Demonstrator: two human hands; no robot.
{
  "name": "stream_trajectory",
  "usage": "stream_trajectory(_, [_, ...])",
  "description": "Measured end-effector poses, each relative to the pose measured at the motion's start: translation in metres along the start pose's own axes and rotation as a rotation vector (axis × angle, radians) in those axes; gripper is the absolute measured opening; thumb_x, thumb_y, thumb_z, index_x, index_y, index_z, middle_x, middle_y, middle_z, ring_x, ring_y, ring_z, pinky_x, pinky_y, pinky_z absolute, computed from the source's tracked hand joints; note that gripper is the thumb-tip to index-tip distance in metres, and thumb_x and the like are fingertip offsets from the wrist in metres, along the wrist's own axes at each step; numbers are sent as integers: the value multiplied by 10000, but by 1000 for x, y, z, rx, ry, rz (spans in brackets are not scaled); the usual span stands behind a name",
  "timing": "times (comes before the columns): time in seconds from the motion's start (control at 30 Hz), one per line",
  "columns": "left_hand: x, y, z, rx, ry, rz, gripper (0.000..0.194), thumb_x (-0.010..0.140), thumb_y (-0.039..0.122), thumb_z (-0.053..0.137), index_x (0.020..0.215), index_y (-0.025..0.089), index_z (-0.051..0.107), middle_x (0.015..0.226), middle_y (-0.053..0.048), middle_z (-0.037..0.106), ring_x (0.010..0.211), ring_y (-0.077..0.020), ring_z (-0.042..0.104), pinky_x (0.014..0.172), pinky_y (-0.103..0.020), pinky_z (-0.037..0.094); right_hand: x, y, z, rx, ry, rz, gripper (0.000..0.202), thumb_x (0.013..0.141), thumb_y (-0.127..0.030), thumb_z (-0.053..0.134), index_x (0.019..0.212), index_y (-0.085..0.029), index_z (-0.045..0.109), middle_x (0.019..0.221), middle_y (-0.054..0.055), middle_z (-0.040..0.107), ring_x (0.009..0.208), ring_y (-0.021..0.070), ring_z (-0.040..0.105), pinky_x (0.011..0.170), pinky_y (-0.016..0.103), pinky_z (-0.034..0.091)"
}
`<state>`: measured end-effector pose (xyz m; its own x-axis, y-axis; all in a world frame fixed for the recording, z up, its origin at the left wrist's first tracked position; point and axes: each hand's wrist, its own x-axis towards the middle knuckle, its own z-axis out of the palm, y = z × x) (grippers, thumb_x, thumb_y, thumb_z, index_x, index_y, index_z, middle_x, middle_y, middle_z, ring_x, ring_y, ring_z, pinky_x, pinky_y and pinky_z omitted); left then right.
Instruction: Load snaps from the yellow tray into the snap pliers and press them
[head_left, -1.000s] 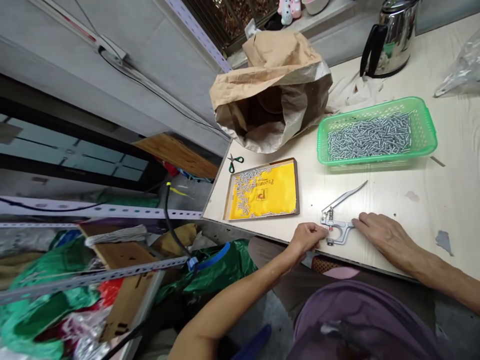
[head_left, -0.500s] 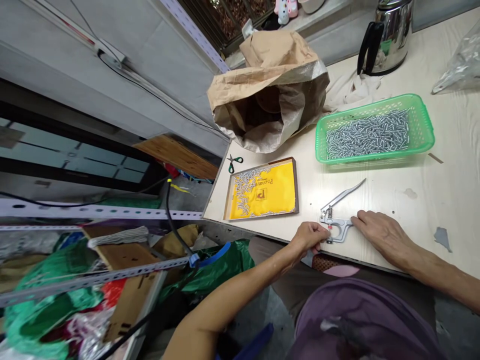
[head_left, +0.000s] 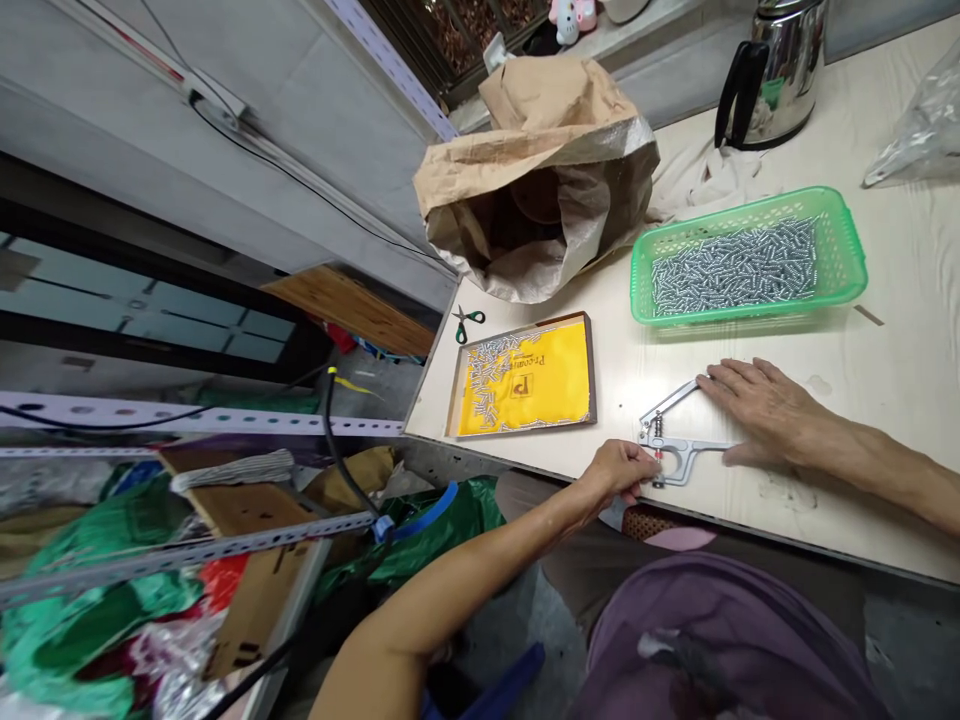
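Metal hand pliers (head_left: pixel 679 450) lie on the table near its front edge, their two handles spread apart to the right. My left hand (head_left: pixel 621 470) is pinched at the jaw end of the pliers; whatever its fingertips hold is too small to make out. My right hand (head_left: pixel 772 415) spans the handles, fingers on the upper one and thumb at the lower one. To the left, a shallow tray (head_left: pixel 592 370) with a yellow lining holds many small metal pieces (head_left: pixel 491 380). Behind the pliers, a green basket (head_left: pixel 847 240) contains many small metal springs (head_left: pixel 739 265).
Green-handled scissors (head_left: pixel 469 323) lie at the table's left corner. A large open paper sack (head_left: pixel 540 180) stands at the back, with a metal kettle (head_left: pixel 784 75) to its right. A clear plastic bag (head_left: pixel 919 130) sits at the far right.
My right hand has moved up and its fingers have spread from the lower handle to take in the upper handle, which has come down slightly. My left hand has barely moved.
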<state>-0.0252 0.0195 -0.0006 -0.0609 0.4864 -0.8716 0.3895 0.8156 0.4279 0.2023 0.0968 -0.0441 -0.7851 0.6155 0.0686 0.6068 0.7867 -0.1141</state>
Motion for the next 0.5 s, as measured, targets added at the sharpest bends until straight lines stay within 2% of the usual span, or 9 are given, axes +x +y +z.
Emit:
stream_trajectory(0.13, [2, 0, 0, 15, 2, 0, 138, 772, 207, 666, 691, 135, 581, 470, 80, 489, 371, -47, 430, 387, -162, 361, 5, -3, -2, -10, -2, 30, 889, 542, -582, 762, 1248, -101, 518, 1142, 181, 593, 1046, 345, 511, 939, 504, 362])
stream_trajectory(0.23, [-3, -1, 0, 121, 32, 8, 150, 806, 245, 639, 710, 135, 603, 492, 66, 488, 414, -69, 463, 427, -187, 402, 5, -6, -7, -2, -11, 48, 679, 568, -536, 771, 1092, -142, 596, 1023, 140, 608, 939, 305, 524, 854, 456, 406])
stream_trajectory(0.27, [-5, -2, 1, 197, 71, 50, 163, 814, 256, 632, 708, 135, 611, 515, 53, 503, 450, -81, 492, 459, -199, 425, 5, -7, -9, 10, -14, 52, 604, 595, -518, 763, 1052, -157, 605, 1002, 131, 606, 916, 293, 522, 811, 431, 419])
stream_trajectory(0.33, [-12, -4, 5, 401, 219, 246, 162, 828, 271, 621, 732, 141, 633, 640, 12, 574, 589, -116, 572, 573, -236, 484, 3, -9, -13, 40, -16, 62, 497, 653, -488, 740, 1016, -176, 607, 990, 125, 602, 890, 279, 516, 728, 385, 426])
stream_trajectory(0.4, [-16, -5, 11, 609, 383, 531, 139, 843, 296, 618, 821, 162, 648, 845, -33, 625, 808, -170, 616, 717, -286, 513, 1, -11, -16, 58, -12, 68, 439, 695, -460, 723, 1015, -185, 604, 983, 119, 604, 882, 273, 514, 686, 360, 421])
stream_trajectory(0.43, [-15, -4, 15, 693, 436, 668, 157, 847, 321, 623, 898, 174, 644, 956, -53, 627, 914, -197, 607, 781, -316, 514, 0, -12, -17, 62, -10, 67, 419, 706, -443, 722, 1014, -184, 604, 975, 115, 608, 880, 270, 515, 687, 356, 419])
stream_trajectory(0.5, [-9, 0, 24, 826, 462, 875, 325, 833, 380, 651, 1083, 183, 588, 1149, -97, 592, 1072, -247, 556, 871, -382, 504, -2, -15, -20, 65, -6, 54, 384, 722, -401, 722, 1012, -180, 603, 959, 104, 615, 877, 261, 521, 712, 355, 416])
